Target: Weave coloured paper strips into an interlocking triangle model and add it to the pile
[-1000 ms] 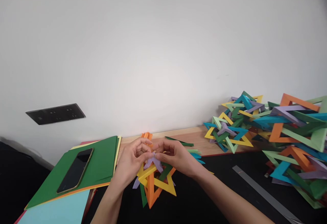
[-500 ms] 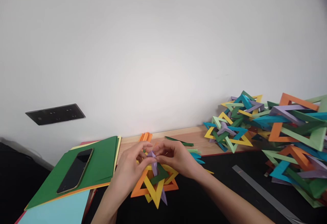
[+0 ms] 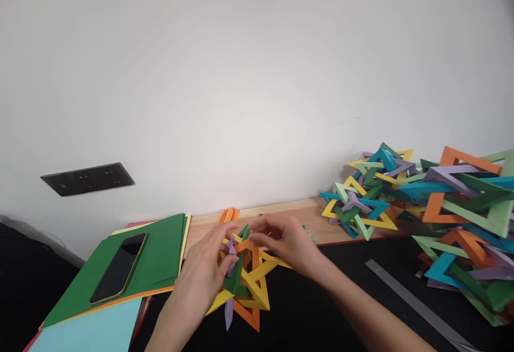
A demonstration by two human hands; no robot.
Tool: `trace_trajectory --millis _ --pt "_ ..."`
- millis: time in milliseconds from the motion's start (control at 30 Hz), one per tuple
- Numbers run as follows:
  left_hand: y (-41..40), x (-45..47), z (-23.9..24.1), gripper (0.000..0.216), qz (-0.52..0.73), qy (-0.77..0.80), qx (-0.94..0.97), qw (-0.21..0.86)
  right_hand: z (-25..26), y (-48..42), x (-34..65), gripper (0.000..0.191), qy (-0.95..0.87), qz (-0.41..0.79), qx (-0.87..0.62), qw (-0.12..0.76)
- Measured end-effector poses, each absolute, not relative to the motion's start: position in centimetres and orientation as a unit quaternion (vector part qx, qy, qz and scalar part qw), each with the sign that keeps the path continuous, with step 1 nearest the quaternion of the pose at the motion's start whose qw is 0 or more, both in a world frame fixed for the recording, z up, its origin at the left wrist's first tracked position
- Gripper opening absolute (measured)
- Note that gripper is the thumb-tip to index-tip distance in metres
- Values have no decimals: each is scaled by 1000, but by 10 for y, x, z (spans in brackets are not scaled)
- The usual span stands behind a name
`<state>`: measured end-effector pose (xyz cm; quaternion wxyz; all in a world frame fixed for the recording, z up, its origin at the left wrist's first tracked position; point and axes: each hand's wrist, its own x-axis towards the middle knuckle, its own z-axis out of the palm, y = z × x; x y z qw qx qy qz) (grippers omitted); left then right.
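The left hand [image 3: 205, 261], fingers arched, pinches a multicoloured folded-paper star [image 3: 259, 273]. The right hand [image 3: 289, 242] curls beside it, pinch unclear.

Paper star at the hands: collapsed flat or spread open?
Spread open: the paper star has points jutting several ways, with gaps showing between its yellow and orange strips.

Two hands are seen, one left hand [image 3: 196, 266] and one right hand [image 3: 287, 242], with one multicoloured paper star [image 3: 263, 270] between them. At least four finished stars [image 3: 428, 189] are counted at the right; overlap prevents an exact figure. One phone [image 3: 119, 267], one ruler [image 3: 417, 302], one socket panel [image 3: 88, 179] and one orange bundle [image 3: 228, 215] are found. One stack of coloured sheets [image 3: 160, 250] is shown, its sheets uncountable.
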<state>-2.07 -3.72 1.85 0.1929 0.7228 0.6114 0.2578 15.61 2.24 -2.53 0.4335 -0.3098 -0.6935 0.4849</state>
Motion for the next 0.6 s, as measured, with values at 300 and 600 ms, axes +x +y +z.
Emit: trace_trajectory --millis 300,600 --pt "-25 -36 25 29 270 605 695 280 -40 79 210 12 -791 183 -554 183" --pt "-23 -39 28 21 299 574 680 345 -78 92 185 22 -827 216 -519 28"
